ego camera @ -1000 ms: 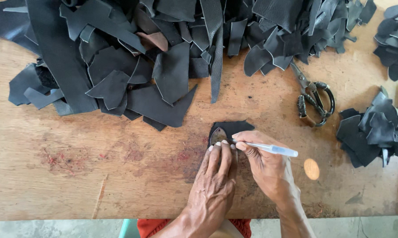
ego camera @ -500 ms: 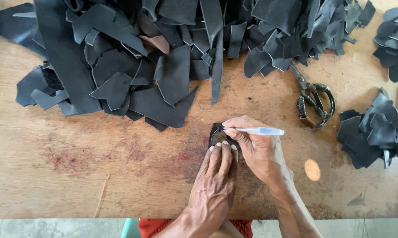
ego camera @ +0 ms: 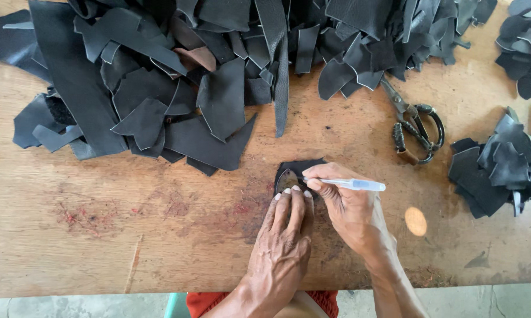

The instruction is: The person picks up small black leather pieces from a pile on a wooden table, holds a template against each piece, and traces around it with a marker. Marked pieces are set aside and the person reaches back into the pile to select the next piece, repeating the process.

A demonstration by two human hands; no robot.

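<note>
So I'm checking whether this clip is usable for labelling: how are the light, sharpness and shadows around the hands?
Head view: soft, even daylight, no harsh glare; one bright round spot of light lies on the wooden table. The left hand, the right hand and the pen look sharp, with only faint shadows. The black leather scraps lose detail in their darkest folds.
</note>
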